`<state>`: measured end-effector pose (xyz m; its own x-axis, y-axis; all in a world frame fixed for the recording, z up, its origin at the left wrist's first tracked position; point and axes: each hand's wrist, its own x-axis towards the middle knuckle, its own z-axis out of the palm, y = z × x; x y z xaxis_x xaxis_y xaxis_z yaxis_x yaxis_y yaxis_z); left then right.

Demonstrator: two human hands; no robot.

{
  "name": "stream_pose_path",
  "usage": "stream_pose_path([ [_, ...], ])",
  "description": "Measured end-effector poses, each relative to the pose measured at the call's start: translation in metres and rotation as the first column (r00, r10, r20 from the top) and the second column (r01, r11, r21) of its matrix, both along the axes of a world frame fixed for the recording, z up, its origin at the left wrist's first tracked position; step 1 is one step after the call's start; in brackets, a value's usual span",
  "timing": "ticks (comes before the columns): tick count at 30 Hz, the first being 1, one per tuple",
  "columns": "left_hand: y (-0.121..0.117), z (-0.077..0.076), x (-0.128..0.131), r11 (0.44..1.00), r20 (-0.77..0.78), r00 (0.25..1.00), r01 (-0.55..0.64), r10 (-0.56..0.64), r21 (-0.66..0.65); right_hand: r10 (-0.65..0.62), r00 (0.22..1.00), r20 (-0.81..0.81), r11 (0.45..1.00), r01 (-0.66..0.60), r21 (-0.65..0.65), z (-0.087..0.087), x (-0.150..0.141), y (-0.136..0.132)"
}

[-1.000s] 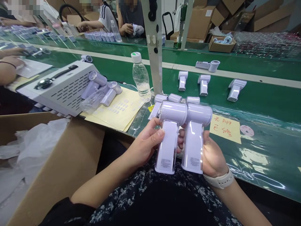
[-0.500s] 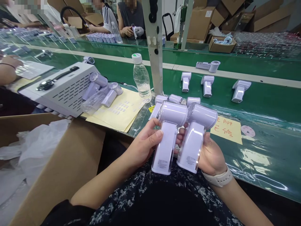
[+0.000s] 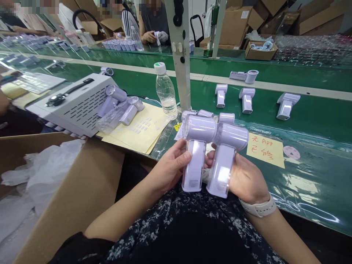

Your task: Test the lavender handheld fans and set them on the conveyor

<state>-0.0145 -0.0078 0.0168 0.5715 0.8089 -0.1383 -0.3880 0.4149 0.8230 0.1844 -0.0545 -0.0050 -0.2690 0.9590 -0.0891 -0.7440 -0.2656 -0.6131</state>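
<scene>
Two lavender handheld fans, each shaped like a small hair dryer and seemingly in a clear cover, are held side by side above my lap. My left hand (image 3: 173,165) is closed round the handle of the left fan (image 3: 194,161), thumb on its near face. Round the right fan (image 3: 223,165) my right hand (image 3: 249,179) is closed, its fingertips showing between the two handles. Both fans stand nearly upright, heads at the top and turned slightly. Just behind them, several more fans (image 3: 227,117) lie on the bench, partly hidden.
A water bottle (image 3: 166,91) stands by the metal post (image 3: 181,73). Leftward are a grey vented box (image 3: 82,106), fans on yellow paper (image 3: 132,137) and a carton (image 3: 90,183) of plastic bags. More fans (image 3: 247,99) lie on the green belt (image 3: 316,113). A handwritten note (image 3: 266,149) lies right.
Both fans have risen slightly and tipped, so the printing low on their handles shows less clearly. My hands keep hold of them. The fans on the belt have shifted right.
</scene>
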Motion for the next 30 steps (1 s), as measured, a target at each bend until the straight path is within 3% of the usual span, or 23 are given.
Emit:
stream_pose_path([
  [6,0.003,-0.005,0.005,0.988,-0.012,1.000,0.017,-0.018,-0.152,0.032,0.998,-0.062,0.999,-0.034,-0.028,0.008,-0.006,0.002],
  [12,0.006,-0.007,0.005,0.993,0.091,0.996,-0.003,0.014,-0.115,0.047,0.998,0.049,0.998,-0.048,0.035,0.015,-0.012,0.000],
  [19,0.007,-0.007,-0.001,0.999,0.074,0.997,0.016,-0.012,-0.043,-0.085,0.996,0.013,0.996,0.085,0.035,0.013,-0.004,0.001],
  [24,0.004,-0.003,-0.003,1.000,-0.051,0.999,-0.002,0.003,0.019,-0.288,0.943,0.165,0.957,0.289,0.014,0.007,-0.001,-0.004],
  [30,0.004,-0.005,-0.002,0.998,-0.095,0.995,-0.005,0.011,0.064,-0.307,0.926,0.221,0.945,0.323,-0.043,0.002,-0.001,-0.006],
])
